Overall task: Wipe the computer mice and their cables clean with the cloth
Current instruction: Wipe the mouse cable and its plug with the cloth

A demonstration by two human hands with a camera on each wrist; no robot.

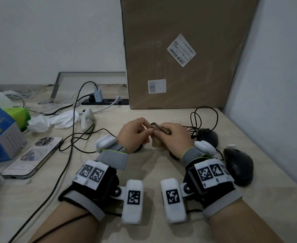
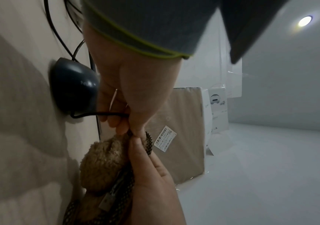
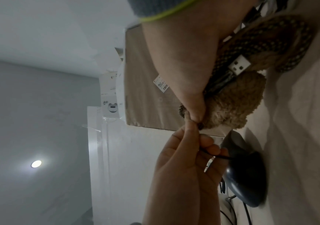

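Head view: at frame centre a fluffy tan cloth (image 1: 157, 142) and a braided brown cable (image 1: 159, 127) are grasped in the right grip (image 1: 175, 137); the cable is pinched by the left grip (image 1: 135, 135). Barcode labels, unreadable, are seen on the brown cardboard box (image 1: 188, 32) above.

Left wrist view: a thin black cable (image 2: 101, 114) from the dark rounded mouse (image 2: 72, 86), left of centre on the bench (image 2: 10, 106), is held in the left grip's fingers (image 2: 112, 120).

Right wrist view: a silver USB plug (image 3: 239, 65) is seen upper right against the cloth.

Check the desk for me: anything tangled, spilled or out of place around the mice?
Nothing spilled. The far black mouse's thin cable lies in loose tangled loops by the cardboard box, and crumpled tissue sits left.
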